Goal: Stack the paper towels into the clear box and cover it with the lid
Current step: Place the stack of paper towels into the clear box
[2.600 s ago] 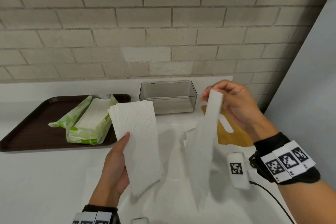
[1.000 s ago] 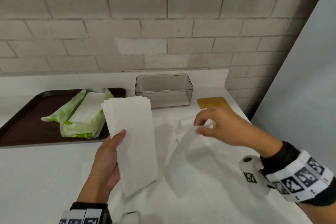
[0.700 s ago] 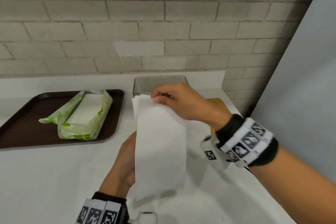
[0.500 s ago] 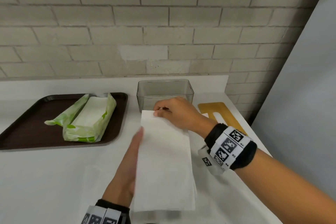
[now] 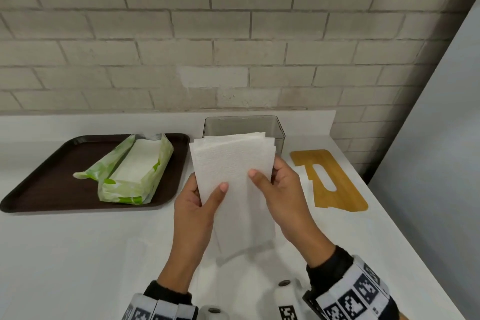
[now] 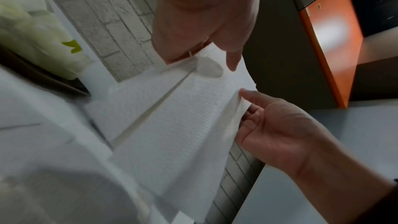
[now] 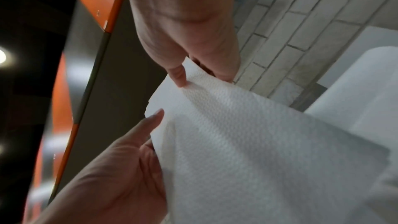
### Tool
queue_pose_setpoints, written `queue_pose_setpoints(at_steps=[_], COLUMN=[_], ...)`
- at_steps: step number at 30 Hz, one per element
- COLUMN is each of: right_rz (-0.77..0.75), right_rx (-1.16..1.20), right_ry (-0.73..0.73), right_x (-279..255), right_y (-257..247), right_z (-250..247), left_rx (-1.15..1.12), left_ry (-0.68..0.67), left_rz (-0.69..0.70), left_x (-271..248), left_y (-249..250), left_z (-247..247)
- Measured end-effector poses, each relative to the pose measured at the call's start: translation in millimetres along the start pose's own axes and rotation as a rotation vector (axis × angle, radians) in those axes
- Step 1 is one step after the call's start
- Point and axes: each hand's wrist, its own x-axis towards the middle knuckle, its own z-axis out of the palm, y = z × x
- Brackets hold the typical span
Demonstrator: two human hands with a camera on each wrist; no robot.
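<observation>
A stack of white paper towels [image 5: 233,179] is held upright above the counter in both hands. My left hand [image 5: 200,197] grips its left edge, thumb on the front. My right hand [image 5: 275,189] grips the right edge the same way. In the left wrist view the paper towels [image 6: 172,113] run between my left hand [image 6: 200,28] and my right hand [image 6: 273,129]. The right wrist view shows the paper towels [image 7: 247,142] pinched by my right hand [image 7: 189,43]. The clear box [image 5: 242,125] stands behind the stack, partly hidden. A wooden lid [image 5: 330,179] lies flat to its right.
A dark brown tray [image 5: 44,179] at the left holds an opened green-and-white towel pack [image 5: 132,171]. A brick wall runs behind the white counter [image 5: 78,254]. The counter's right edge falls off just past the lid, beside a grey panel.
My right hand laid its loose sheet onto the stack in my left hand. Both hands now hold the stack by its sides, raised in front of the box.
</observation>
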Motion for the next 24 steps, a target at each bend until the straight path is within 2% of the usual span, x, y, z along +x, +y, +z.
queue_pose_setpoints(at_steps=[4, 7, 10, 12, 14, 18, 21, 24], right_rz=[0.097, 0.189, 0.314, 0.350, 0.330, 0.255, 0.183, 0.168], right_rx=[-0.072, -0.158, -0.407, -0.463, -0.385, -0.054, 0.062, 0.104], right_ry=[-0.035, -0.081, -0.249, -0.323, -0.262, 0.019, 0.094, 0.122], right_x=[-9.7, -13.8, -17.8, -23.8, -27.8, -29.6, -34.0, -38.8], right_y=[22.3, 33.3, 37.7, 37.7, 32.3, 23.5, 26.7, 32.5], right_z=[0.9, -4.6, -18.1, -31.1, -49.0, -75.8, -73.4, -68.2], left_rx=[-0.007, -0.081, -0.246, -0.277, -0.172, 0.053, 0.079, 0.087], left_ry=[0.005, 0.066, 0.138, 0.165, 0.174, 0.080, 0.031, 0.058], left_rz=[-0.076, -0.139, -0.165, -0.136, -0.119, -0.196, -0.217, -0.241], left_x=[-3.6, -4.8, 1.0, 4.6, 5.3, -5.6, -15.3, -20.7], left_y=[-13.4, -16.5, -11.3, -9.4, -10.3, -21.7, -28.3, -35.1], left_z=[6.0, 9.1, 2.0, -11.4, -29.0, -47.4, -40.5, -34.1])
